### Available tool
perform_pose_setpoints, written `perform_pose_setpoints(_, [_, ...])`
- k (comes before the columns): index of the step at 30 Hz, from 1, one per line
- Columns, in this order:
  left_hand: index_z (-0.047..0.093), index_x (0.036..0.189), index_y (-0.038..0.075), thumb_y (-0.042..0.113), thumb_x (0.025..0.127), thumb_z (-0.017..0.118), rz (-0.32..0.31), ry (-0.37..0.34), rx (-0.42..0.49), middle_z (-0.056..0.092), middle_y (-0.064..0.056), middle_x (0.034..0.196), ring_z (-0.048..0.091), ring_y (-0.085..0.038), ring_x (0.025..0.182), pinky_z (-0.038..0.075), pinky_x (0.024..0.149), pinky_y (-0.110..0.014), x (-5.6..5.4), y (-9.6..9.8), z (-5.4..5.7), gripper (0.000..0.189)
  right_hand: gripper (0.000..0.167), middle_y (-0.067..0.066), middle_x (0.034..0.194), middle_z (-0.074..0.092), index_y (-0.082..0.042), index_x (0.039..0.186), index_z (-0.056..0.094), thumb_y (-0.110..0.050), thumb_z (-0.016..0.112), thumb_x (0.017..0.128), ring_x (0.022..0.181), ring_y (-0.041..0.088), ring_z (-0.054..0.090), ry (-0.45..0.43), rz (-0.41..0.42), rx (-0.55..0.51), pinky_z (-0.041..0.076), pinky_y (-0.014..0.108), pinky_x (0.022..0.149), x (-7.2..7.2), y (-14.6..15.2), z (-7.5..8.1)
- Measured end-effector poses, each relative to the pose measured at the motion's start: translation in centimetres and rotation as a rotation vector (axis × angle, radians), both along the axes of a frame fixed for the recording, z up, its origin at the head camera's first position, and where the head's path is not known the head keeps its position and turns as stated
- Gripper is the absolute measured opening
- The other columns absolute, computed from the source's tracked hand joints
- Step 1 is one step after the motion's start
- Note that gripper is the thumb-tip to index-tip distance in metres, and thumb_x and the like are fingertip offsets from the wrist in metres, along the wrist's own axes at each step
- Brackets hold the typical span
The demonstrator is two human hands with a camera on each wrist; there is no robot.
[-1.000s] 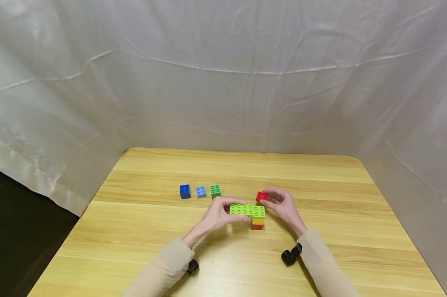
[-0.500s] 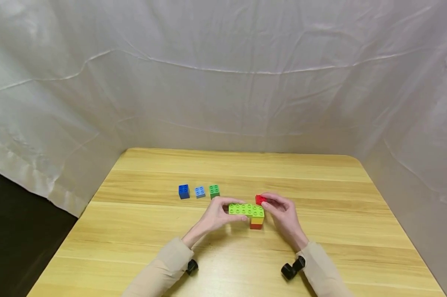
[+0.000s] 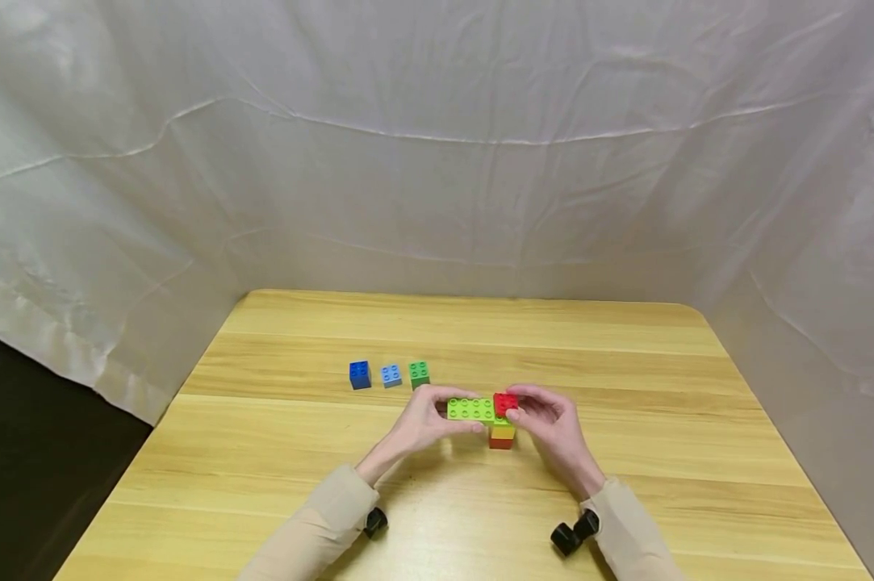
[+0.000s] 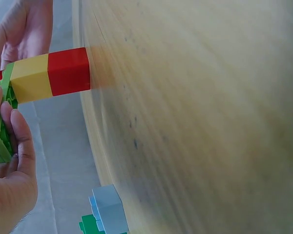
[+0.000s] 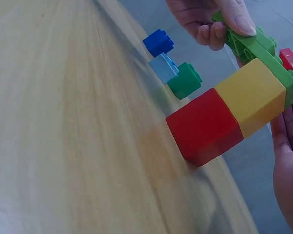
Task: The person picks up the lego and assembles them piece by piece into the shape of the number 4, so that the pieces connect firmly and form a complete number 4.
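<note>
Pinching red brick (image 3: 505, 402), hand (image 3: 553, 424) shifted over lime piece (image 5: 273, 66)

A dark blue brick (image 3: 360, 375), a light blue brick (image 3: 391, 376) and a green brick (image 3: 419, 374) stand in a row on the wooden table (image 3: 625, 379). Behind it hangs wrinkled pale cloth (image 3: 437, 202).

Holding both forearms (image 3: 309, 528) angled inward above the bench (image 3: 466, 524); pinching with left hand (image 3: 424, 421) and, near it, right hand (image 3: 560, 424).

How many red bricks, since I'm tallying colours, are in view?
2: the upper red brick in the right hand, the bottom red brick under the yellow brick.
</note>
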State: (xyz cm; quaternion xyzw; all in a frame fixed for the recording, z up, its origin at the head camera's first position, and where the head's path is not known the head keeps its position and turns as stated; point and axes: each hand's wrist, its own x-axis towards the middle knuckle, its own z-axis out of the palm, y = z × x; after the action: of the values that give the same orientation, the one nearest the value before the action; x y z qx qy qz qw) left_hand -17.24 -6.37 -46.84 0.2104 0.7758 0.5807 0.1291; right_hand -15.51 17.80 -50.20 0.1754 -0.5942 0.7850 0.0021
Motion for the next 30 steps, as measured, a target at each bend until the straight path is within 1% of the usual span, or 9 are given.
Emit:
perform_pose_setpoints(6, [0.072,0.121,0.006,0.016,0.082,0.084,-0.005,0.012,0.004,0.075,-0.016,0.108,0.065,-0.008,0.075,0.058,0.066,-0.022,-0.01,0.02,0.02,0.043,0.039,0.004,0.118,0.069,0.018,0.121,0.058,0.014,0.068,0.084,0.108,0.012,0.066,0.032,0.041,-0.009,0.056,0.022,0.098,0.1,-0.07,-0.05])
perform_pose_setpoints(11, [0.072,0.121,0.006,0.014,0.081,0.084,-0.001,-0.002,0.01,0.075,-0.015,0.109,0.065,-0.009,0.076,0.058,0.067,-0.021,0.04,0.02,0.04,0.043,0.036,0.005,0.119,0.07,0.017,0.12,0.059,0.014,0.067,0.085,0.109,0.012,0.067,0.049,0.06,-0.012,0.055,0.023,0.1,0.24,-0.2,-0.22])
perform_pose_setpoints(16, [0.071,0.121,0.005,0.014,0.081,0.084,-0.004,-0.005,0.011,0.074,-0.018,0.109,0.065,-0.009,0.075,0.059,0.067,-0.021,0.04,-0.01,0.02,0.043,0.038,0.002,0.118,0.07,0.019,0.121,0.057,0.011,0.069,0.085,0.11,0.011,0.067,0.042,0.026,0.038,0.054,0.022,0.102,0.45,-0.29,-0.31])
perform_pose_setpoints(20, [0.071,0.122,0.004,0.015,0.081,0.084,-0.007,-0.008,0.015,0.074,-0.02,0.11,0.064,-0.009,0.075,0.057,0.067,-0.02,0.01,-0.03,0.05,0.043,0.043,-0.002,0.118,0.07,0.019,0.123,0.056,0.006,0.072,0.086,0.11,0.009,0.068,-0.012,-0.019,0.112,0.054,0.022,0.101,0.7,-0.27,-0.06])
perform_pose_setpoints(21, [0.071,0.122,0.003,0.013,0.082,0.084,-0.005,-0.01,0.013,0.073,-0.021,0.11,0.064,-0.009,0.075,0.057,0.066,-0.019,0.11,0.01,0.31,0.043,0.044,-0.003,0.118,0.07,0.018,0.124,0.056,0.005,0.073,0.086,0.11,0.009,0.068,-0.023,-0.026,0.128,0.055,0.022,0.101,0.76,-0.25,0.01])
perform_pose_setpoints(23, [0.071,0.121,0.003,0.013,0.082,0.084,-0.007,-0.008,0.012,0.073,-0.021,0.11,0.063,-0.009,0.075,0.056,0.066,-0.018,0.11,0.01,0.36,0.043,0.043,-0.004,0.118,0.07,0.018,0.124,0.057,0.004,0.073,0.086,0.11,0.009,0.068,-0.033,-0.035,0.153,0.055,0.022,0.1,0.79,-0.2,0.12])
perform_pose_setpoints(27, [0.071,0.121,0.004,0.014,0.082,0.084,-0.003,-0.011,0.008,0.073,-0.02,0.11,0.064,-0.009,0.075,0.057,0.066,-0.02,0.1,0.01,0.38,0.043,0.041,-0.005,0.117,0.071,0.017,0.122,0.059,0.005,0.073,0.086,0.109,0.01,0.068,-0.003,-0.05,0.177,0.055,0.022,0.1,0.7,-0.14,0.13])
perform_pose_setpoints(28, [0.071,0.121,0.005,0.016,0.081,0.084,-0.006,-0.008,0.011,0.074,-0.019,0.109,0.064,-0.009,0.075,0.058,0.066,-0.02,-0.02,-0.03,0.12,0.043,0.04,-0.005,0.116,0.071,0.017,0.122,0.06,0.005,0.073,0.086,0.109,0.009,0.068,0.008,-0.054,0.181,0.055,0.022,0.099,0.65,-0.12,0.11])
perform_pose_setpoints(30, [0.071,0.121,0.005,0.016,0.081,0.084,-0.003,-0.01,0.008,0.074,-0.019,0.11,0.064,-0.009,0.075,0.058,0.066,-0.021,-0.05,-0.01,0.04,0.043,0.039,-0.006,0.115,0.072,0.018,0.12,0.06,0.005,0.074,0.085,0.109,0.009,0.068,0.031,-0.061,0.186,0.055,0.022,0.1,0.57,-0.09,0.07])
